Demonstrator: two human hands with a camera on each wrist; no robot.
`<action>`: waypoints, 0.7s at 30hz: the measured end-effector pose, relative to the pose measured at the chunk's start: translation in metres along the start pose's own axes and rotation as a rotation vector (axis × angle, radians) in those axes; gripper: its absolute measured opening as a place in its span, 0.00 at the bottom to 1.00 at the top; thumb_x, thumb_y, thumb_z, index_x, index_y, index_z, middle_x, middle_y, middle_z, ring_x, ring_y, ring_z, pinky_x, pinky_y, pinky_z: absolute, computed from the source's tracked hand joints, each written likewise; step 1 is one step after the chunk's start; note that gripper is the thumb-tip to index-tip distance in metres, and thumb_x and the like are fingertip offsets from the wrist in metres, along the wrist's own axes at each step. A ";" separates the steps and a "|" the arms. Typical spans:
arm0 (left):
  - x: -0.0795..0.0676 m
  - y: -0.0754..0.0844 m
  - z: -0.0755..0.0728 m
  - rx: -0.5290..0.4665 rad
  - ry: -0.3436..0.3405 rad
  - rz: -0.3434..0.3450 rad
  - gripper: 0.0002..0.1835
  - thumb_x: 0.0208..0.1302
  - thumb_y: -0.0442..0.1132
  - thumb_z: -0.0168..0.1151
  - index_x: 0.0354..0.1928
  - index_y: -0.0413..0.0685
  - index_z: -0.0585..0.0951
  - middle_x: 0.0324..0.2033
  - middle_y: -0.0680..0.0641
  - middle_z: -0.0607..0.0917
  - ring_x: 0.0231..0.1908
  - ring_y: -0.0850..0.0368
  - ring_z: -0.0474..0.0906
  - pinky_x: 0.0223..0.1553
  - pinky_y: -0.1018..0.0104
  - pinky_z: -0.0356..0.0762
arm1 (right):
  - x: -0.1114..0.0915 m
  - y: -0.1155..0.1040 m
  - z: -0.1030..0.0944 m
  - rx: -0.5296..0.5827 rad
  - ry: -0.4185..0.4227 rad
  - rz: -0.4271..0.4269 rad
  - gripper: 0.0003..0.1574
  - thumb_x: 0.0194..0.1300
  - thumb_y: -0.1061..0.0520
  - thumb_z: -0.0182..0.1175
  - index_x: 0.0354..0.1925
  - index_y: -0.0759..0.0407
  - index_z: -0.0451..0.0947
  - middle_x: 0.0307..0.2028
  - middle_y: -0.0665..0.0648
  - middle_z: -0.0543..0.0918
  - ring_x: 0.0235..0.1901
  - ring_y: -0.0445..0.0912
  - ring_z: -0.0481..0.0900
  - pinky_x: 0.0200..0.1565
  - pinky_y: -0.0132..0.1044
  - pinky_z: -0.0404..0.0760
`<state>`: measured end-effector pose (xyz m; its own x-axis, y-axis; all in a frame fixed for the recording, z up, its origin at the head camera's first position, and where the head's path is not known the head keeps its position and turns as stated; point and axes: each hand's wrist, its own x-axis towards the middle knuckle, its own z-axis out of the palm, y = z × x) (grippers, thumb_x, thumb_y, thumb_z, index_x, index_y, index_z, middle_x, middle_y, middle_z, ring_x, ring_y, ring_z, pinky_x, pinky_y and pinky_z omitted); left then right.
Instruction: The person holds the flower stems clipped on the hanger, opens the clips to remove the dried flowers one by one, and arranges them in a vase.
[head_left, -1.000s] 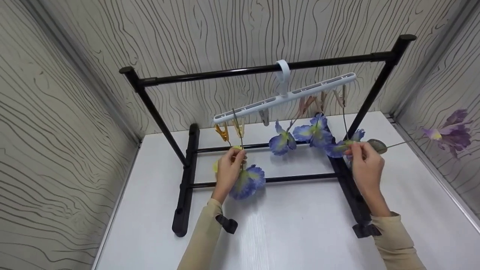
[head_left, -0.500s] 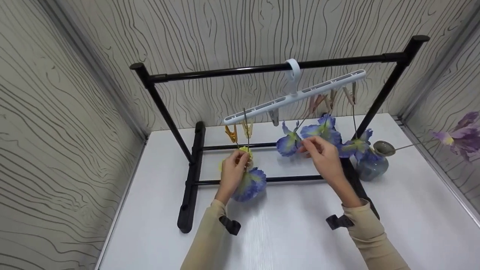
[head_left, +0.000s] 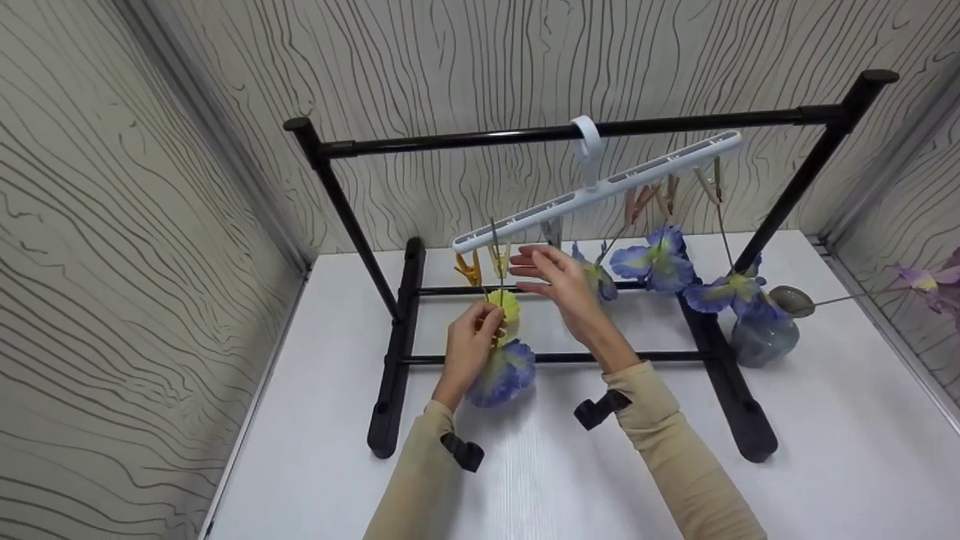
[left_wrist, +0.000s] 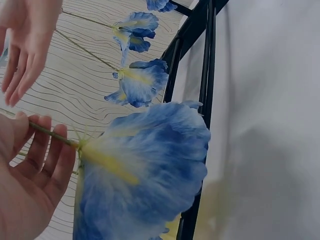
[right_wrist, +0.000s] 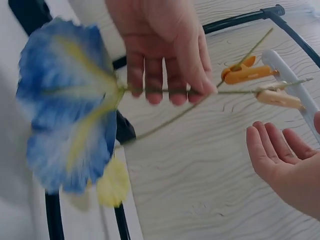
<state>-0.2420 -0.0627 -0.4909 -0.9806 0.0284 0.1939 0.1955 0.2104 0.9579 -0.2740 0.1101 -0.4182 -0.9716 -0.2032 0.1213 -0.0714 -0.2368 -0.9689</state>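
Note:
My left hand (head_left: pixel 472 345) pinches the thin stem of a blue iris (head_left: pixel 502 375), whose bloom hangs downward. In the right wrist view this stem (right_wrist: pixel 175 91) runs to a pale yellow clothespin (right_wrist: pixel 277 97); I cannot tell whether it is clamped. Just right of that pin, my right hand (head_left: pixel 559 289) is raised with fingers extended, holding nothing. An orange clothespin (head_left: pixel 468 268) hangs at the left end of a light blue hanger (head_left: pixel 592 196). A yellow flower (head_left: pixel 505 306) hangs behind the left hand, and in the right wrist view a second stem reaches the orange pin.
The hanger hooks onto a black rack (head_left: pixel 480 137) and slants up rightward. Further blue irises (head_left: pixel 656 262) hang from clothespins on its right half, with a grey clothespin (head_left: pixel 552 231) mid-hanger. A grey vase (head_left: pixel 766 339) at right holds a purple flower (head_left: pixel 934 283).
My right hand has left the rightmost blue iris and moved left across the rack to the pale yellow clothespin. My left hand keeps its pinch on the stem. The head view has shifted slightly.

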 end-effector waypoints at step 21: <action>-0.015 -0.015 0.000 -0.044 0.010 0.004 0.10 0.77 0.37 0.60 0.39 0.37 0.83 0.32 0.44 0.85 0.34 0.46 0.83 0.34 0.65 0.80 | 0.033 0.011 0.031 0.516 -0.200 0.130 0.21 0.85 0.59 0.43 0.48 0.61 0.84 0.38 0.57 0.84 0.37 0.46 0.81 0.44 0.37 0.82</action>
<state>-0.2300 -0.0662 -0.5081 -0.9797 0.0196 0.1995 0.1999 0.1666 0.9655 -0.3002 0.0716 -0.4178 -0.8999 -0.4255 0.0953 0.2139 -0.6212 -0.7539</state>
